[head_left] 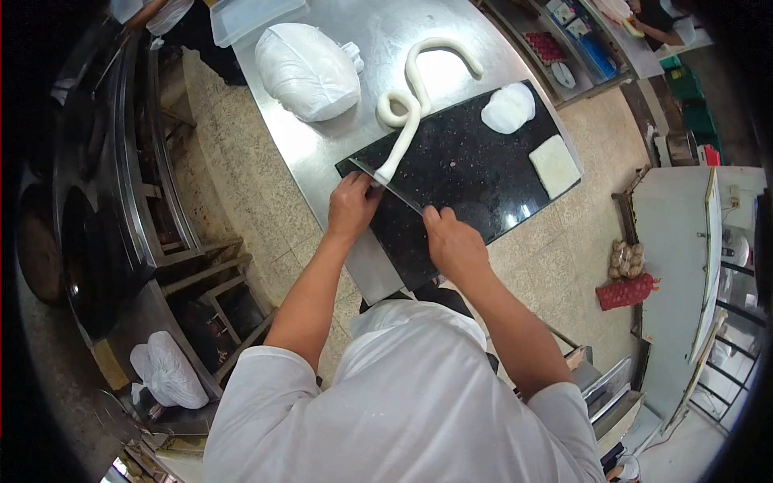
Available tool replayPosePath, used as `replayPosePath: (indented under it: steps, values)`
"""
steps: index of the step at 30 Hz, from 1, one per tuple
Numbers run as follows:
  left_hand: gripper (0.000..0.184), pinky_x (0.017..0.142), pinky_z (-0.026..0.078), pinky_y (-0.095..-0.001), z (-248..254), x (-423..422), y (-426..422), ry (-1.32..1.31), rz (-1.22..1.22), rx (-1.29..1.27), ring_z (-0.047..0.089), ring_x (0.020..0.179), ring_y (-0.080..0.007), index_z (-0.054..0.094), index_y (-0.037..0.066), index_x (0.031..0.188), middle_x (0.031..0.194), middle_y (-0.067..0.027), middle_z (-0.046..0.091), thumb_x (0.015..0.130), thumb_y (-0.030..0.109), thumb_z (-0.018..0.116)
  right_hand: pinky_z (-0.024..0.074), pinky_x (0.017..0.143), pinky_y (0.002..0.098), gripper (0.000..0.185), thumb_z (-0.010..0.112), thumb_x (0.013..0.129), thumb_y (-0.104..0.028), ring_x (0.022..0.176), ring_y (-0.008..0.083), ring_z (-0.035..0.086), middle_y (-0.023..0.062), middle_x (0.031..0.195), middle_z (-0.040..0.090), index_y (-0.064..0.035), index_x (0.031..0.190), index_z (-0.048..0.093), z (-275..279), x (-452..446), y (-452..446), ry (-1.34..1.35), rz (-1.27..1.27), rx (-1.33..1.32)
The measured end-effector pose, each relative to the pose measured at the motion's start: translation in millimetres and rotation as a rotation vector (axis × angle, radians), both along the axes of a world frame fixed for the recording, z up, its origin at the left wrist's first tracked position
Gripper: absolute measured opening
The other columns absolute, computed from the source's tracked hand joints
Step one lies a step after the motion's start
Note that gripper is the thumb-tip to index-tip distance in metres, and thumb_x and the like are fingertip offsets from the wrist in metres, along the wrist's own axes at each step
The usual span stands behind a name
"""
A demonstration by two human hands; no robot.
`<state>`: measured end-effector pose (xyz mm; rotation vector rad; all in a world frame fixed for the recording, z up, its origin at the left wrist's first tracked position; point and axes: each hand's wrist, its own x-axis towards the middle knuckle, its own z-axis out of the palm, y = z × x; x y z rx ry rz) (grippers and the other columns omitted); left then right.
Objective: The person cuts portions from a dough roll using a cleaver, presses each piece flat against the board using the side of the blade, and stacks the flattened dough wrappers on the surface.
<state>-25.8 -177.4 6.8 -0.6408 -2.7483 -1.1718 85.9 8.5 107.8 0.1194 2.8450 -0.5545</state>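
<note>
A long rope of white dough (416, 74) curls from the steel table onto a black stone board, with a loop in its middle. Its near end lies under the blade of a knife (400, 196). My right hand (455, 244) is closed around the knife's handle end, on the right. Close to the blade's other end, my left hand (352, 207) has its fingers curled in at the dough's tip; what they pinch is hidden by the hand and blade. Flat white dough rounds (509, 109) lie overlapped on the board's far side, near a whitish square pad (555, 167).
The black board (475, 173) rests on the steel table (366, 270). A bulky white wrapped bundle (307, 72) and a clear plastic tub (256, 18) occupy the table's far left. Stoves with woks (84, 249) line the left. Another person's arm (147, 14) shows at top left.
</note>
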Motion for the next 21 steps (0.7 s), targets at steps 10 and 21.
replayPosePath:
  steps: [10, 21]
  values:
    - [0.021, 0.078, 0.05, -0.0467, 24.7, 6.2, 0.1, -0.137, -0.057, -0.149, 0.06, 0.085, -0.0368, 0.07, 0.003, 0.09, 0.087, -0.0161, 0.062, 0.094, 0.024, 0.066, 0.0513, 0.075, 0.0544, 0.019, 0.061, 0.096, -0.015, 0.089, 0.0469, 0.069, 0.0276, 0.089, 0.069, 0.001, 0.105, 0.056, -27.2, 114.8, 75.5, -0.14, -0.244, -0.367]
    - [0.073, 0.121, 0.002, -0.0728, 8.2, 65.7, 156.2, 0.154, -0.79, -0.63, 0.009, 0.158, -0.0435, 0.039, 0.032, 0.16, 0.171, -0.0146, 0.02, 0.099, 0.07, 0.043, 0.0487, 0.057, 0.0284, 0.028, 0.059, 0.105, -0.027, 0.064, 0.011, 0.06, 0.0033, 0.076, 0.058, 0.0014, 0.103, 0.063, -19.5, 139.6, 207.4, 0.674, -0.825, -0.938]
